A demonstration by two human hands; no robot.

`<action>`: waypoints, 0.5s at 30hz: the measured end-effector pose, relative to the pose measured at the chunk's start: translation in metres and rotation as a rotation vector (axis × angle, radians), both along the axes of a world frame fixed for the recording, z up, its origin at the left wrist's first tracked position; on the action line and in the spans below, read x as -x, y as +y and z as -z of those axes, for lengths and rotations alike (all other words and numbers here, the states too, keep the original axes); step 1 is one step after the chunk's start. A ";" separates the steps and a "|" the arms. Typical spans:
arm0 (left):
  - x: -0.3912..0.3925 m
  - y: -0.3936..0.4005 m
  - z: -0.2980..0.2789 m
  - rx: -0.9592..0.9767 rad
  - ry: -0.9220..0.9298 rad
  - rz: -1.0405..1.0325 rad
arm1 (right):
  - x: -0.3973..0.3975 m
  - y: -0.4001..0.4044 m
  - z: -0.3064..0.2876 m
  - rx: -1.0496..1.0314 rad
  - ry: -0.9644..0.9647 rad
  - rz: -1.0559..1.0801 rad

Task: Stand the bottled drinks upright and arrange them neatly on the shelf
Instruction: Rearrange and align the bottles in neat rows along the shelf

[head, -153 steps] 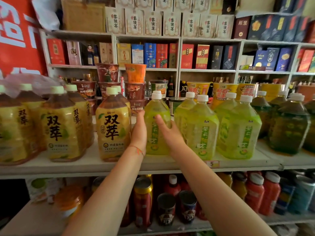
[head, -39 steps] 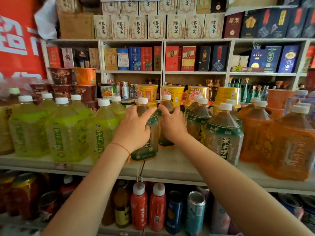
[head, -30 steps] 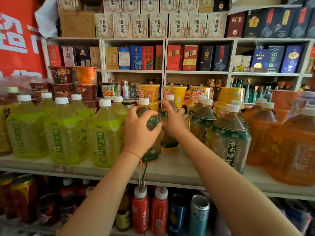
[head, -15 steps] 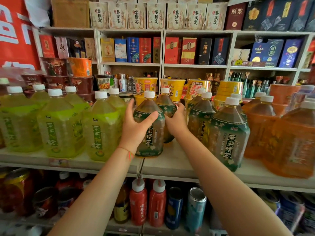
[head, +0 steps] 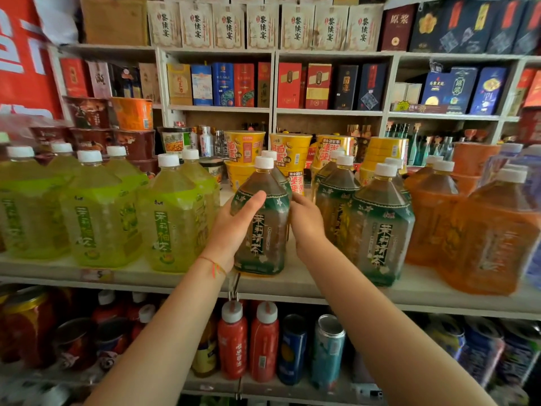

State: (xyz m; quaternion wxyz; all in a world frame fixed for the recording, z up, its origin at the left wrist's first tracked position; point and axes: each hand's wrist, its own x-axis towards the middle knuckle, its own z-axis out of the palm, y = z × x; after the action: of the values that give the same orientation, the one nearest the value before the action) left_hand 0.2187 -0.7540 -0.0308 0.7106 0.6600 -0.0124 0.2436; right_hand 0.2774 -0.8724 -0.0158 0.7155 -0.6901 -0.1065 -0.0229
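While both hands grip one dark-green bottle, three matching bottles stand beside.

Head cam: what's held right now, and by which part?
The dark-green-labelled plastic tea bottle, standing upright on the shelf. Left hand grips its upper label band; right hand rests on its right side, its grip hidden.

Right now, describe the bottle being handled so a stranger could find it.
On the middle shelf, between the yellow-green bottles and the orange ones, stand dark green-labelled tea bottles. It is the leftmost front one, the only one gripped by both hands.
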 end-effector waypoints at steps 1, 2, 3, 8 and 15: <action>0.001 -0.003 0.000 -0.007 -0.005 -0.007 | 0.004 0.004 0.002 -0.016 0.039 0.006; 0.001 -0.006 -0.001 -0.008 -0.009 -0.019 | 0.008 0.008 0.004 -0.055 0.087 0.001; 0.002 -0.008 -0.002 -0.002 -0.011 -0.035 | 0.014 0.012 0.005 -0.123 0.140 -0.015; 0.006 -0.011 -0.005 0.041 -0.001 -0.012 | 0.029 0.016 0.005 -0.224 0.220 -0.106; 0.013 -0.009 -0.004 0.038 -0.008 -0.014 | 0.039 0.019 0.004 -0.231 0.204 -0.073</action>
State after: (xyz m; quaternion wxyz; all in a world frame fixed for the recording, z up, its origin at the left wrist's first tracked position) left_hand 0.2062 -0.7626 -0.0265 0.7211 0.6456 -0.0058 0.2516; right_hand 0.2388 -0.8531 -0.0199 0.7974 -0.5978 -0.0549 0.0611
